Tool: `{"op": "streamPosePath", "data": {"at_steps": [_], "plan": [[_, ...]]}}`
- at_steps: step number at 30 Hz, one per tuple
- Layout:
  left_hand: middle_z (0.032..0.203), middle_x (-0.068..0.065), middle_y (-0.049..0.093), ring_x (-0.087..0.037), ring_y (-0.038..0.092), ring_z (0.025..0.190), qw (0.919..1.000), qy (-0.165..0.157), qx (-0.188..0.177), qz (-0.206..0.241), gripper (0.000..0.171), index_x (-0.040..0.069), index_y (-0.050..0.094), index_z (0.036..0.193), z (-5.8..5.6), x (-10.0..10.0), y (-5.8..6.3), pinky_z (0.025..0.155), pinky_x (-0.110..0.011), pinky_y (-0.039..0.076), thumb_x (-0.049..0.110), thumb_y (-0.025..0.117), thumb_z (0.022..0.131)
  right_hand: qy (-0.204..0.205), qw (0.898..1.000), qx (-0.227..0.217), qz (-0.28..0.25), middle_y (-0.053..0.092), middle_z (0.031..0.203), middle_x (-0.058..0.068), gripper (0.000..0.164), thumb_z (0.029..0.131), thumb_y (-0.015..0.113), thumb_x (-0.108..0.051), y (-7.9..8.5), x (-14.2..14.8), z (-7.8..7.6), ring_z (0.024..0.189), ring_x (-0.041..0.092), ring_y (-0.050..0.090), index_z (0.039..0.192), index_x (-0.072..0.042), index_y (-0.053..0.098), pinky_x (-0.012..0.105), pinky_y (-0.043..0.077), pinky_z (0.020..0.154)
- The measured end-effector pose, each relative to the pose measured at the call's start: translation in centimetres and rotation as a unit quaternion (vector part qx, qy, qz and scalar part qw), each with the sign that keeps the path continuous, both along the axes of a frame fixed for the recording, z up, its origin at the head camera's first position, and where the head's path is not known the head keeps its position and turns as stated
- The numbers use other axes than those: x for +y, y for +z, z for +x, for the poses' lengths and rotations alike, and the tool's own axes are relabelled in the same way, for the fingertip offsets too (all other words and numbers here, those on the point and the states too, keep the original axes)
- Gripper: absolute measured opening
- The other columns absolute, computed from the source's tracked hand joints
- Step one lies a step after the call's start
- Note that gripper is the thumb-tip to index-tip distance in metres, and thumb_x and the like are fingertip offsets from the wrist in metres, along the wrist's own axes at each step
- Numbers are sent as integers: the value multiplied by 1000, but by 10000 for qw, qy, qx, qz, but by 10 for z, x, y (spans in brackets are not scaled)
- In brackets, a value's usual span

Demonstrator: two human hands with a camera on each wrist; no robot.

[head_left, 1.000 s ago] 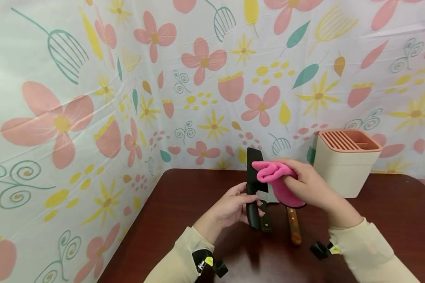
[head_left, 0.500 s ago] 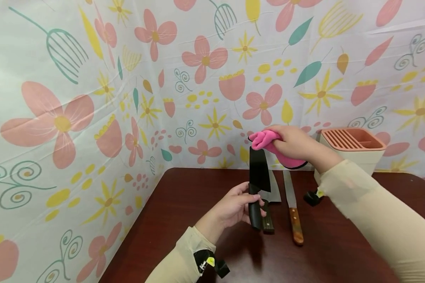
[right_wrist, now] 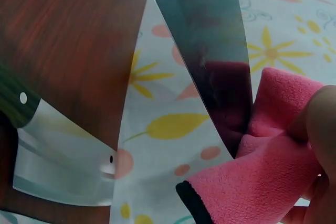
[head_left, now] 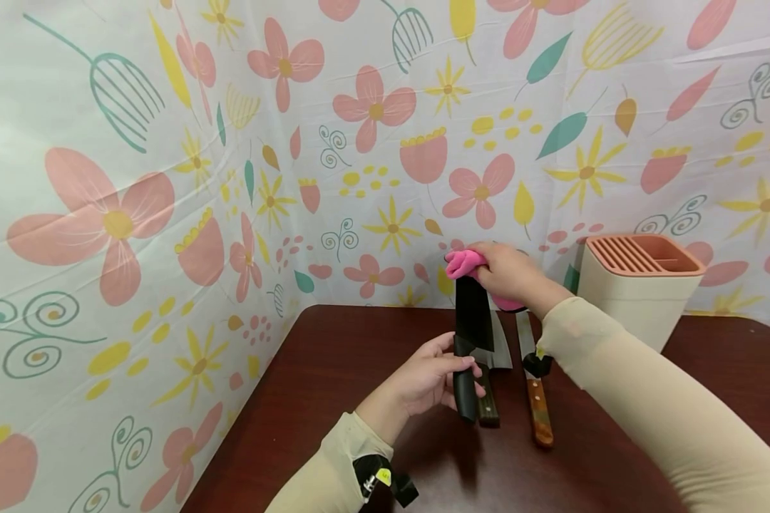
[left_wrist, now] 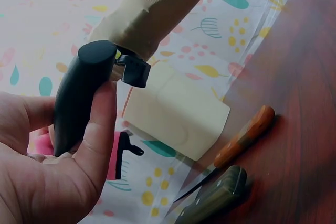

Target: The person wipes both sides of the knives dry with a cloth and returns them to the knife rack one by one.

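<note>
My left hand [head_left: 423,376] grips a black kitchen knife [head_left: 473,313] by its handle, the blade pointing up and away. In the left wrist view the fingers wrap around the black handle [left_wrist: 84,90]. My right hand [head_left: 510,272] holds a bunched pink cloth [head_left: 465,263] at the blade's upper end. The right wrist view shows the cloth [right_wrist: 262,156] folded against the spine side and tip of the blade [right_wrist: 215,51]. Behind the held knife, a cleaver [head_left: 500,342] with a dark green handle lies on the table. A wooden-handled knife [head_left: 539,413] lies to its right, its blade partly behind my right wrist.
A cream knife block [head_left: 635,306] with a slotted orange top stands at the back right of the dark red table [head_left: 334,370]. A floral sheet [head_left: 372,178] hangs along the back and left sides. A black camera mount hangs from each wrist.
My right hand carried the cloth from the blade's lower part up to its tip, then slightly back down and left. The left hand keeps its hold, nearly still.
</note>
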State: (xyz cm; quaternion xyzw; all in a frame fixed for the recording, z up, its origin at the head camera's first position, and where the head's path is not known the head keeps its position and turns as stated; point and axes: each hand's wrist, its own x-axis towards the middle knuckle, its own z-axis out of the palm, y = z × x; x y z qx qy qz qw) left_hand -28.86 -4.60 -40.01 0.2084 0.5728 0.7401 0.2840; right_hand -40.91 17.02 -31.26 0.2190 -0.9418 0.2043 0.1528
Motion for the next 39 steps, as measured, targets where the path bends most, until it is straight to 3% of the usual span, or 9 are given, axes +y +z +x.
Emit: {"op": "streamPosePath", "data": {"at_steps": [8, 13, 23, 30, 39], "plan": [[96, -3, 66, -17, 77, 81, 10000, 65, -30, -36, 48, 18, 40, 151, -2, -2, 0, 59, -38, 62, 15, 54, 106, -56, 9998, -167, -117, 68, 131, 13, 45, 98, 57, -21, -4, -8, 8, 96, 32, 62, 143, -19, 59, 53, 52, 87], [97, -3, 66, -16, 77, 82, 10000, 18, -44, -6, 48, 19, 38, 152, -2, -4, -1, 60, -38, 63, 16, 53, 106, 45, 9999, -102, -62, 69, 127, 15, 48, 94, 58, -16, -9, -11, 11, 92, 30, 61, 142, -14, 59, 50, 53, 85], [95, -2, 66, -16, 77, 81, 9999, 19, -89, 48, 46, 16, 40, 150, -4, -5, 3, 60, -38, 63, 15, 53, 106, 351, 9993, 50, 153, 70, 125, 15, 52, 92, 58, -12, -12, -13, 33, 93, 28, 61, 144, -11, 59, 47, 52, 83], [95, -2, 66, -15, 77, 80, 10000, -22, -75, 11, 47, 16, 40, 151, -4, -4, 4, 58, -36, 62, 14, 53, 106, 540, 9980, 257, 194, 73, 109, 11, 54, 89, 60, -9, -16, -7, 51, 77, 23, 56, 143, -11, 60, 38, 46, 68], [93, -1, 66, -15, 76, 78, 9999, 54, -87, 30, 43, 15, 42, 147, -2, -3, 2, 58, -36, 62, 14, 53, 105, 827, 9959, 375, 15, 67, 88, 1, 41, 88, 61, -6, -25, -8, 74, 71, 16, 53, 127, -14, 71, 32, 44, 66]]}}
